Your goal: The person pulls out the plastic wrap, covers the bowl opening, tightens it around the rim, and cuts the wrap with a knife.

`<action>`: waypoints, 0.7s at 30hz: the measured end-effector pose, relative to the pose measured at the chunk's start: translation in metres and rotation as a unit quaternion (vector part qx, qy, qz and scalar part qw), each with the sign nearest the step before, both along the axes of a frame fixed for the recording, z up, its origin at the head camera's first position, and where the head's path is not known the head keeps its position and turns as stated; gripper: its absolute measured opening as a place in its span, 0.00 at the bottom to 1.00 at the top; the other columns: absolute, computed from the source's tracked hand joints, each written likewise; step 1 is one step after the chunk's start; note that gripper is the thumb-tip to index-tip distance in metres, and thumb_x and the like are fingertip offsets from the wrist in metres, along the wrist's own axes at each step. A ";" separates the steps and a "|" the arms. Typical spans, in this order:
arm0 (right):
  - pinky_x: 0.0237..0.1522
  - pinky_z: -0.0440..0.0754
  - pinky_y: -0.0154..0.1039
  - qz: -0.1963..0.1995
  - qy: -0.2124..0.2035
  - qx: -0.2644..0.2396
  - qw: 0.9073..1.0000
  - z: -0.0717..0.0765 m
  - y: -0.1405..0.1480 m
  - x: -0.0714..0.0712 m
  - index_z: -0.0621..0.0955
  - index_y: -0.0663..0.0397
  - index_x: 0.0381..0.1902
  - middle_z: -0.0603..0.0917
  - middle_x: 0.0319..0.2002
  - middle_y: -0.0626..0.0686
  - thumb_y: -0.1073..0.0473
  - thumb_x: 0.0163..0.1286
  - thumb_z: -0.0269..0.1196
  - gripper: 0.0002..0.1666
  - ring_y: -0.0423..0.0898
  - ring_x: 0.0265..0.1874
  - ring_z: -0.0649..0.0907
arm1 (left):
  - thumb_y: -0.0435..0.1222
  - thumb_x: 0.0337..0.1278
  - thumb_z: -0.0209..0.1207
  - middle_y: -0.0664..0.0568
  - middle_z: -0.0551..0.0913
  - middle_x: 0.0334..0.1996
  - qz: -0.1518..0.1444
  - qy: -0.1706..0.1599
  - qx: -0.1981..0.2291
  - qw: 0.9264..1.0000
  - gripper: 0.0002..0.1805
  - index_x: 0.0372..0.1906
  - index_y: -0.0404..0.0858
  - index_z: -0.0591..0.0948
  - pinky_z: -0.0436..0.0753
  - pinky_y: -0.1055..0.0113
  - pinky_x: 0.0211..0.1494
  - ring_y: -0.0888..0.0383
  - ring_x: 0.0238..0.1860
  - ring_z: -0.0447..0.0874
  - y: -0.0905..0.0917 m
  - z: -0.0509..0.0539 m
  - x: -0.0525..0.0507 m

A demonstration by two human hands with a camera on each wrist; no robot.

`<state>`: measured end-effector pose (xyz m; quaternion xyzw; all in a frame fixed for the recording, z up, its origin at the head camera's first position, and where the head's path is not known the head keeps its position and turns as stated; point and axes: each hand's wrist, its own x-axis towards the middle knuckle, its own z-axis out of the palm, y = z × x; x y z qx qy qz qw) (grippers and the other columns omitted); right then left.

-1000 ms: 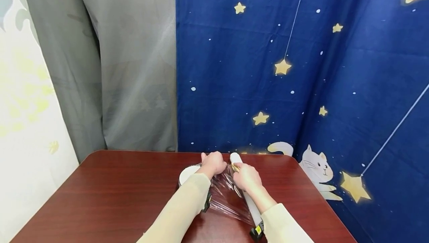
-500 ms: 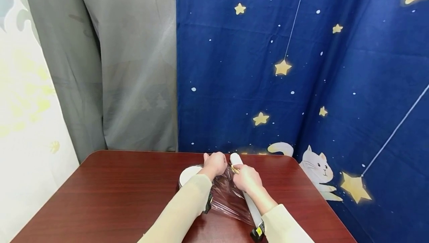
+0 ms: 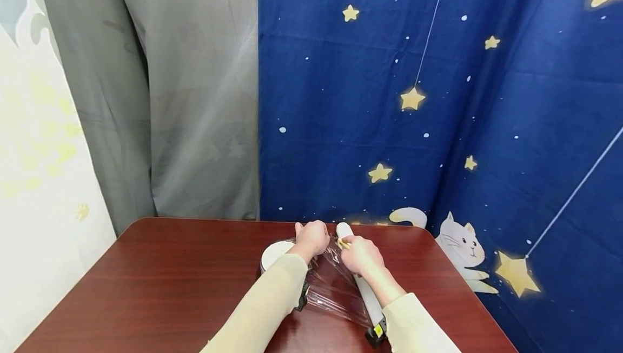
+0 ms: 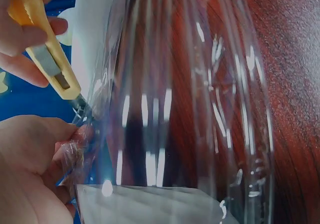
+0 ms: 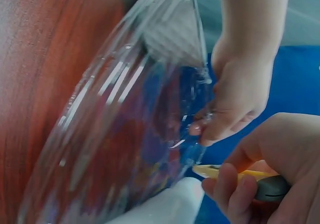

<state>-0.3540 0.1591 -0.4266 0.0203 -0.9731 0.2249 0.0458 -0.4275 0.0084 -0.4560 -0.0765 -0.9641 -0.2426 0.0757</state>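
Note:
Clear plastic film (image 4: 150,108) stretches between a white roll (image 3: 368,299) and a white, round-topped thing (image 3: 273,253), which my left arm partly covers. At the film's far edge, my left hand (image 3: 312,237) pinches a gathered bit of it. My right hand (image 3: 362,255), over the roll, grips a yellow utility knife (image 4: 52,58) with a grey slider. In the left wrist view the knife's tip (image 4: 79,101) meets the film edge close to the left fingertips. Whether the blade has cut the film there is unclear. Part of the roll lies hidden under my right hand.
Everything is on a dark red wood-grain table (image 3: 170,277), whose far edge is just beyond the hands. Behind it hang a grey curtain (image 3: 204,99) and a blue star-patterned curtain (image 3: 336,99). A black wrist device (image 3: 376,334) sits beside the roll's near end.
My right hand with the knife has shifted slightly to the right. The film's creases and shine have changed. My left hand keeps its pinch in nearly the same place.

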 end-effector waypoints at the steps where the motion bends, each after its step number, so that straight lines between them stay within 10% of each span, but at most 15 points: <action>1: 0.18 0.77 0.42 0.001 -0.007 0.002 1.000 0.002 0.000 0.002 0.87 0.47 0.68 0.92 0.45 0.58 0.58 0.67 0.64 0.30 0.47 0.14 0.83 | 0.34 0.63 0.66 0.56 0.91 0.29 0.000 0.000 0.002 1.000 0.12 0.23 0.47 0.84 0.66 0.42 0.70 0.51 0.41 0.88 -0.001 0.000 0.000; 21: 0.21 0.76 0.43 0.009 -0.035 0.041 0.999 0.001 -0.007 0.003 0.84 0.42 0.71 0.91 0.49 0.58 0.60 0.67 0.63 0.34 0.49 0.21 0.82 | 0.36 0.66 0.66 0.57 0.90 0.29 -0.014 0.027 -0.008 1.000 0.12 0.25 0.48 0.84 0.69 0.46 0.64 0.53 0.38 0.87 -0.007 0.003 0.009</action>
